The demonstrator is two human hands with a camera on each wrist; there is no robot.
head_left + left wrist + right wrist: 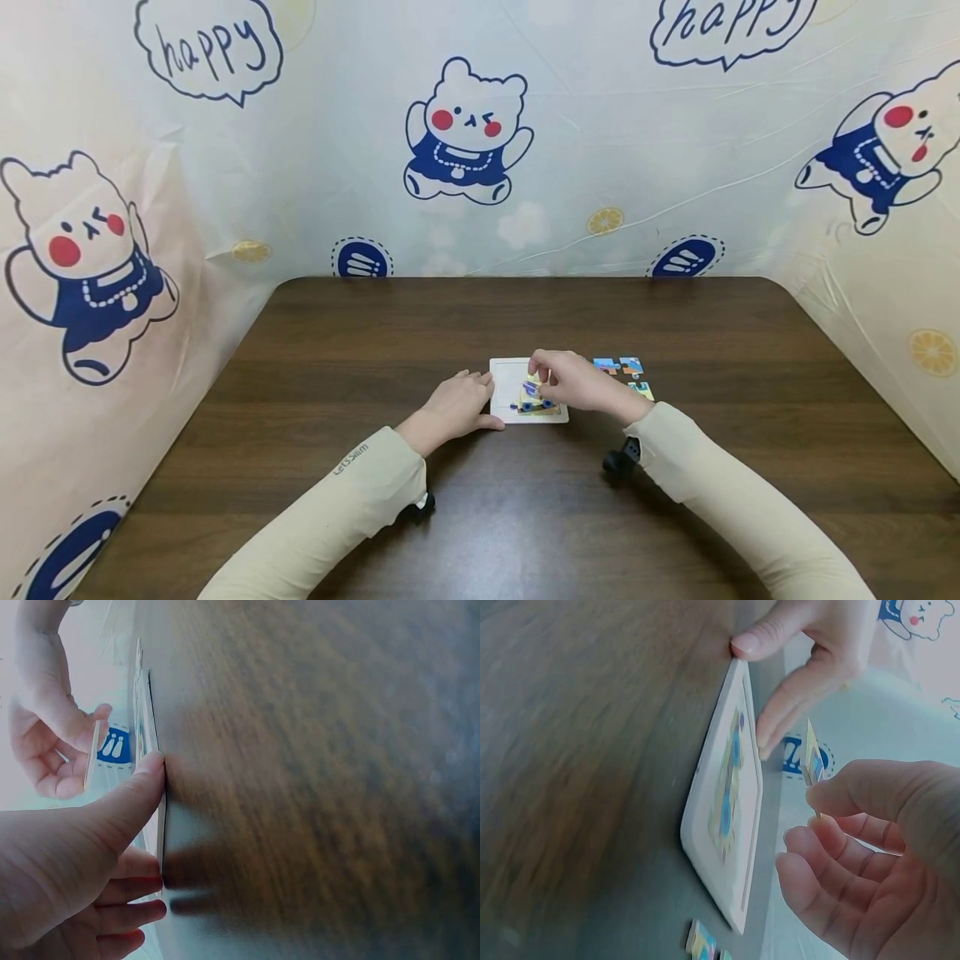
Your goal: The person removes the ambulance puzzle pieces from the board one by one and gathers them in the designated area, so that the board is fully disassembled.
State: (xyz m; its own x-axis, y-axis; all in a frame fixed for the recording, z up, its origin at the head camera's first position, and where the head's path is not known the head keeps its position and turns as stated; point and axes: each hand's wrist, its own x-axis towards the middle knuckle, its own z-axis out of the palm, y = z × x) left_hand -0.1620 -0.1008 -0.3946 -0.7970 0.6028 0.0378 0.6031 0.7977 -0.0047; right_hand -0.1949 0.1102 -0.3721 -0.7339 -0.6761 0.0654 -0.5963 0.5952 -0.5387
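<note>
A white puzzle tray [503, 385] lies on the table with a few joined puzzle pieces [537, 409] in its near right part. At its left edge my left hand [456, 407] rests, the thumb against the near left corner and the fairly straight fingers along the side. Above the tray, my right hand [573, 383] pinches a puzzle piece [812, 754] between thumb and fingertips. That piece is tilted on edge and clear of the tray, as the right wrist view shows. My right hand hides part of the tray in the head view.
Several loose puzzle pieces [630, 366] lie to the right of the tray, partly behind my right hand and forearm. The brown wooden table [360, 333] meets a printed cloth backdrop [585, 150] at its far edge.
</note>
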